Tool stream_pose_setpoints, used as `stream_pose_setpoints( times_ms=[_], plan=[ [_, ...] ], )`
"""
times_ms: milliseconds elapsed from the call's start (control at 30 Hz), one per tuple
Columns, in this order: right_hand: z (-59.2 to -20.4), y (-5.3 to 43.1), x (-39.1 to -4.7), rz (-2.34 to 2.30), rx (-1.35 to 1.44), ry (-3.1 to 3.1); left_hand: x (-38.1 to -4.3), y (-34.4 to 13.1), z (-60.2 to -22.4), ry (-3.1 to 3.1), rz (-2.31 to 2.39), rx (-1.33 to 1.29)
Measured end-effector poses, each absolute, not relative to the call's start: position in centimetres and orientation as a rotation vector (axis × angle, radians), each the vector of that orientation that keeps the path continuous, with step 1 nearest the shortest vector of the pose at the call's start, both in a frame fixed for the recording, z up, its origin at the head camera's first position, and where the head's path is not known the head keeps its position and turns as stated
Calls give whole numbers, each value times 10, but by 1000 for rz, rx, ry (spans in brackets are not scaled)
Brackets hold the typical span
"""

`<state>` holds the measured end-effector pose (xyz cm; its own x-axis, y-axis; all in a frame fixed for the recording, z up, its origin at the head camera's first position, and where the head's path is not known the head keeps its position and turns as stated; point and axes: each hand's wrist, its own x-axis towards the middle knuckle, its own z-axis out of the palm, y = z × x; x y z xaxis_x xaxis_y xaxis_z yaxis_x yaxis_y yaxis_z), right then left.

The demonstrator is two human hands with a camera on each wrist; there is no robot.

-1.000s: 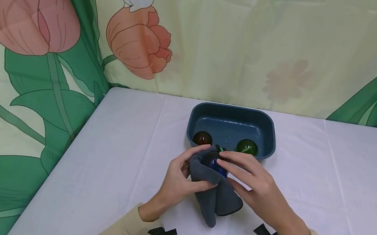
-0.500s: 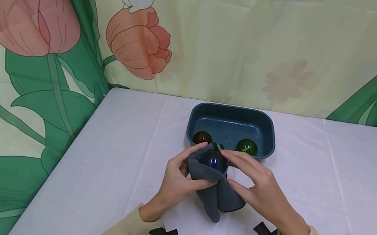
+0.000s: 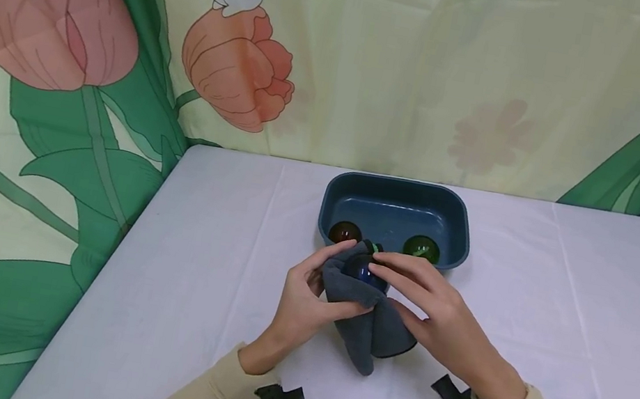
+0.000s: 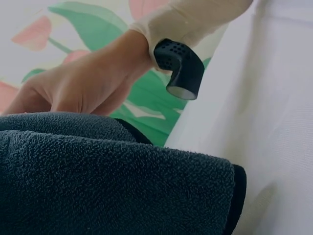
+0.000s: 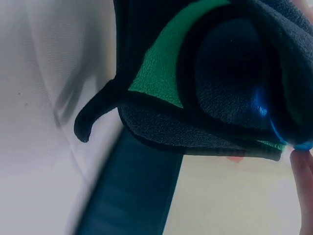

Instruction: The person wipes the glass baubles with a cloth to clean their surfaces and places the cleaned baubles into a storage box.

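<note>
My left hand point(image 3: 302, 306) grips a dark grey-blue towelling cloth point(image 3: 390, 331) from the left, fingers behind it and thumb in front. Wrapped in its upper fold is a shiny, see-through blue ball point(image 3: 360, 270). From the right, my right hand point(image 3: 435, 310) holds the ball, fingertips over its top and thumb lower down by the cloth. A black edging and green underside of the cloth point(image 5: 156, 73) show in the right wrist view, where a fingertip meets the ball's edge. In the left wrist view the hanging cloth point(image 4: 112, 181) hides the left fingers.
Behind the hands stands a dark blue rectangular tub point(image 3: 396, 214). It holds a dark red ball point(image 3: 345, 232) and a green ball point(image 3: 421, 247) near its front wall. A white cloth covers the table point(image 3: 192, 242); a flower-print curtain point(image 3: 381, 61) hangs behind it.
Right fingers drew back to the blue ball's right edge half a second ago, baring more of it; now they lie over it again. The cloth's hanging end has shifted slightly up and right.
</note>
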<state>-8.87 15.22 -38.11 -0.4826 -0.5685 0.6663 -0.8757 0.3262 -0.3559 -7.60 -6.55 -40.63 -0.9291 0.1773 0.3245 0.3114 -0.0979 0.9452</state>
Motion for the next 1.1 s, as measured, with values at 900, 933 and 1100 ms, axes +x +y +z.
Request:
stream_pose_setpoints(
  times_ms=[900, 933, 1100],
  plan=[
    [-379, 156, -86, 1164, 1199, -2293, -81, -64, -407, -2073, -2185, -554],
    [-379, 156, -86, 1162, 1216, -2280, -81, -64, -407, -2075, -2184, -556],
    [-377, 153, -85, 1163, 1191, -2275, -80, -66, -407, -2094, -2172, -580]
  ],
)
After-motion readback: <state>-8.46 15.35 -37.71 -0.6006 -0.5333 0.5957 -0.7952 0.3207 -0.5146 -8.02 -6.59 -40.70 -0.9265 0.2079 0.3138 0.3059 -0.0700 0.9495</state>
